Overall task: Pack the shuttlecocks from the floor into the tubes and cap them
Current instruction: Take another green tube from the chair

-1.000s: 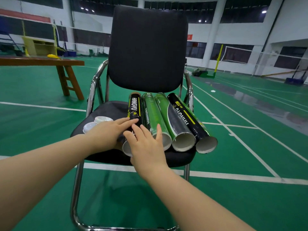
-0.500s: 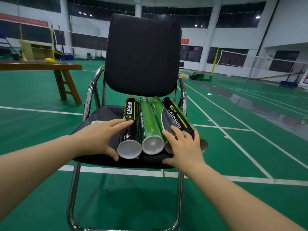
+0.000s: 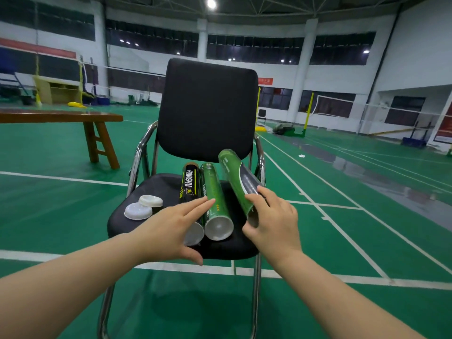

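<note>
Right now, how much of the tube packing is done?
Nothing looks packed yet. A black tube and a green tube lie uncapped on the chair, two white caps loose beside them. The right hand grips a third tube, tilted up; the left hand rests flat on the black one. Filling and capping are all left.

Black chair (image 3: 208, 111), chrome frame, on green court floor (image 3: 318, 241). On seat: black tube (image 3: 188, 189) and green tube (image 3: 213, 194) side by side, open ends toward viewer. Left hand (image 3: 168, 228) lies flat across black tube. Right hand (image 3: 274, 221) grips green-and-grey tube (image 3: 238, 177) near its open end, far end raised. Two white caps (image 3: 138, 211) on seat's left. Wooden bench (image 3: 61, 117) at left.
</note>
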Action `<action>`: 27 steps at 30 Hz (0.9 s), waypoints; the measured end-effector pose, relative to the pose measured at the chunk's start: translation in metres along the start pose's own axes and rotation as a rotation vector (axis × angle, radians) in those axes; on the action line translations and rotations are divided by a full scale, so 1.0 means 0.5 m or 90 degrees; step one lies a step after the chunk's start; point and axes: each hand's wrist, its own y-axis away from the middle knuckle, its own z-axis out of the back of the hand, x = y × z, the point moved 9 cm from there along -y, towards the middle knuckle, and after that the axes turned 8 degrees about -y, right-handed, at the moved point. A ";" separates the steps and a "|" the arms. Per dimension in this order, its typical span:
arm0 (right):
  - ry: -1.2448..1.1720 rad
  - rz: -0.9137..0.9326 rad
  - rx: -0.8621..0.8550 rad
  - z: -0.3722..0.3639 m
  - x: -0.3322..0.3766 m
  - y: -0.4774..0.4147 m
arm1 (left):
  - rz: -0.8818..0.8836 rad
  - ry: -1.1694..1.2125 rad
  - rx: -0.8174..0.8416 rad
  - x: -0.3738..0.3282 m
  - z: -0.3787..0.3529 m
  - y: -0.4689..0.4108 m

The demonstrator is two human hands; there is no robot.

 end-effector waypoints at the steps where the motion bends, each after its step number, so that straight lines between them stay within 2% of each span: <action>1: -0.024 -0.006 -0.013 0.026 0.015 0.003 | -0.008 -0.003 -0.019 -0.015 0.014 -0.002; 3: -0.094 -0.026 -0.029 0.071 0.045 0.018 | -0.025 -0.003 -0.060 -0.046 0.048 -0.003; 7: -0.343 -0.097 -0.016 0.131 0.101 0.081 | -0.034 0.001 -0.141 -0.088 0.118 0.024; 10: -0.481 -0.116 -0.018 0.170 0.159 0.130 | -0.095 -0.121 -0.239 -0.133 0.166 0.070; 14: -0.626 -0.181 0.006 0.188 0.219 0.183 | -0.155 -0.202 -0.301 -0.165 0.230 0.163; 17: -0.690 -0.173 0.044 0.183 0.273 0.222 | -0.173 -0.266 -0.282 -0.166 0.242 0.242; 20: -0.745 -0.171 0.094 0.156 0.327 0.267 | -0.140 -0.281 -0.238 -0.150 0.220 0.324; 24: -0.791 -0.186 0.198 0.089 0.380 0.335 | -0.068 -0.256 -0.180 -0.126 0.155 0.429; 27: -0.824 -0.251 0.286 0.013 0.402 0.394 | -0.024 -0.215 -0.102 -0.104 0.077 0.489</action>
